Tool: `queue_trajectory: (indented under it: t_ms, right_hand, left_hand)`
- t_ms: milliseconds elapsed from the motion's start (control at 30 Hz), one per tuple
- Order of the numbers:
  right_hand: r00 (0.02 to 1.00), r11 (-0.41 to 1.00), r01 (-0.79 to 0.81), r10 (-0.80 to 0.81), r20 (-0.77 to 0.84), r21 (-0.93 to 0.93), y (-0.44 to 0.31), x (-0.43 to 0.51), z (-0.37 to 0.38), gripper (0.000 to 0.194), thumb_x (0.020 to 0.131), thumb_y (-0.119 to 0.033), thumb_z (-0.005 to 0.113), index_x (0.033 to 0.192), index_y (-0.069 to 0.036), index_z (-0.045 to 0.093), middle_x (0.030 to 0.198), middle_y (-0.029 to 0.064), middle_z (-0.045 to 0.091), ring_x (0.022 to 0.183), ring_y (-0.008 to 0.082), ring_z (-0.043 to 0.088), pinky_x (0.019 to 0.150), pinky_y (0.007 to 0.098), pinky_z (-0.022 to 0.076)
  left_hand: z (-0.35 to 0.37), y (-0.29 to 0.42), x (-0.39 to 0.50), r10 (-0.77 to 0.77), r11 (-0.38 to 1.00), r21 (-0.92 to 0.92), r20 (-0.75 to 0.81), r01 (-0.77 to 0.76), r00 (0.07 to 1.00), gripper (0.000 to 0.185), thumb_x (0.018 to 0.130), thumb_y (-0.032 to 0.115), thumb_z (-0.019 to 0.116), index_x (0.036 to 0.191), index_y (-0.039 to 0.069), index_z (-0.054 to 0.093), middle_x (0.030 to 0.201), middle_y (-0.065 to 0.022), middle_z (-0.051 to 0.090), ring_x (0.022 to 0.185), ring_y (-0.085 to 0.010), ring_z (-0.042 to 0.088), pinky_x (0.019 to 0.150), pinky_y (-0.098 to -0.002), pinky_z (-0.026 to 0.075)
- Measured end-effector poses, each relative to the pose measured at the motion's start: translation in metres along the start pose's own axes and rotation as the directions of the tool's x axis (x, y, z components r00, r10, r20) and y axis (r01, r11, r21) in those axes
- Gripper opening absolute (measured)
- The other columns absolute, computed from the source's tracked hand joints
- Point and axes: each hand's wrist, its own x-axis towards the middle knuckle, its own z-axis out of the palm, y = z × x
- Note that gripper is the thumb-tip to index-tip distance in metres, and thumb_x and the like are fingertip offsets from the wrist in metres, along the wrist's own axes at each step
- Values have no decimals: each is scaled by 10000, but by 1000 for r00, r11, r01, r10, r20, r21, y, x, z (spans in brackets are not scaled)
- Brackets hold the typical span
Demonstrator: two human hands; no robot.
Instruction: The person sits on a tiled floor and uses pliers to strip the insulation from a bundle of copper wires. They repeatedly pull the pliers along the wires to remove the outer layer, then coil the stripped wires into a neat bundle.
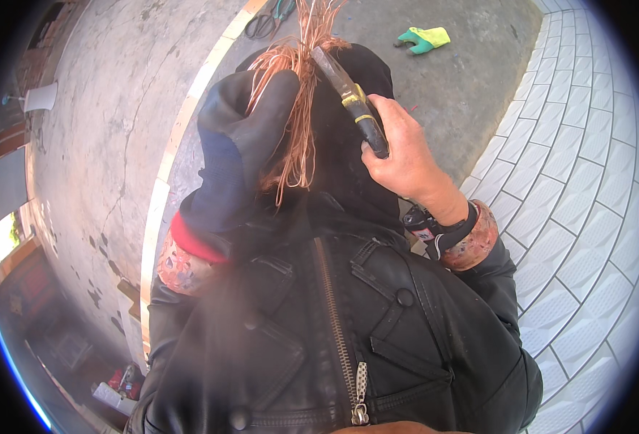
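My left hand (249, 125), in a dark glove with a red cuff, grips a bundle of bare copper wires (303, 114) near its middle. The strands hang down beside the glove and also spread upward past the top of the view. My bare right hand (403, 144) holds pliers (355, 97) with dark handles and yellow bands. Their metal head touches or lies just in front of the bundle, and its jaws cannot be made out clearly. My black-clad legs are behind the wires.
Scissors (260, 26) with dark handles and a teal-handled tool (282, 10) lie on the concrete floor beyond the wires. A yellow and green glove (423, 40) lies farther right. White tiles (563, 163) line the right side; a pale strip (181, 130) curves along the left.
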Motion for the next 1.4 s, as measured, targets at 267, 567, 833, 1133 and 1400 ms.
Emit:
queue_trajectory:
  t_ms: [267, 567, 833, 1133, 1400]
  right_hand:
    - [961, 906, -198, 104, 256, 374, -24, -4, -10, 468, 770, -14, 596, 1231, 33, 530, 971, 98, 633, 886, 175, 641, 800, 338, 520]
    - [866, 737, -320, -28, 500, 595, -39, -6, -22, 395, 783, -18, 574, 1176, 12, 552, 972, 67, 624, 879, 134, 619, 774, 298, 517]
    - [804, 595, -487, 19, 594, 639, -54, -4, -42, 430, 796, -9, 572, 1222, 25, 526, 1028, 83, 614, 906, 147, 623, 765, 316, 530]
    - [779, 369, -578, -16, 627, 728, -71, -4, -69, 423, 808, -26, 586, 1224, 25, 529, 1013, 90, 619, 901, 173, 627, 754, 333, 526]
    - [855, 108, -508, -56, 516, 854, -76, -15, -74, 557, 771, -55, 576, 1307, 70, 492, 1060, 157, 621, 919, 238, 653, 785, 372, 545]
  left_hand:
    - [-17, 0, 6, -33, 964, 265, 201, -23, 979, 345, 839, 201, 754, 1115, 12, 670, 890, -49, 703, 768, -108, 647, 682, -290, 527]
    - [-22, -10, -4, -65, 995, 99, 335, 33, 940, 341, 850, 117, 760, 1161, 19, 661, 1017, -53, 706, 919, -108, 652, 795, -285, 529]
    - [-11, -19, -9, 242, 935, 238, 118, -264, 963, 298, 811, 57, 732, 1096, -8, 676, 938, -83, 727, 798, -139, 685, 708, -310, 548]
    - [-6, -17, 20, 783, 526, 425, 98, -737, 615, 245, 713, 68, 773, 940, 24, 695, 757, -109, 677, 657, -294, 663, 604, -382, 514]
    - [8, -3, 68, 954, 106, 571, 171, -814, 244, 228, 708, 83, 760, 918, 50, 679, 812, -106, 664, 729, -323, 643, 662, -399, 506]
